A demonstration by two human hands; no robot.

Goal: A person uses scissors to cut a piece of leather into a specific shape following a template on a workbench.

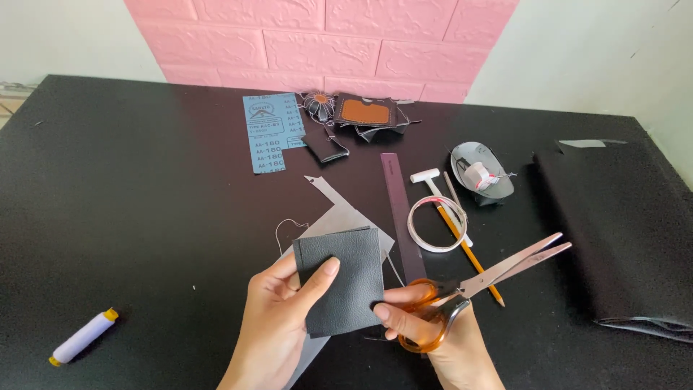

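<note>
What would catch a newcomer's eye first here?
The dark leather square at bottom centre, pinched by the left hand. Right beside it, orange-handled scissors in the right hand, blades slightly apart and pointing up-right. Behind the black table, a pink brick wall stands out.

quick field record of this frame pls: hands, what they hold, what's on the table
left hand: holds dark leather square, thumb on its face
right hand: fingers in orange-handled scissors, blades nearly closed, pointing up-right, clear of the square; fingertips touch the square's right edge
under the square: grey sheet with loose thread
table: black
right of the square: dark ruler, white cord coil, pencil, small white mallet
far side: blue sandpaper sheet, leather pieces
near left: pale thread spool
right edge: folded black material
</note>
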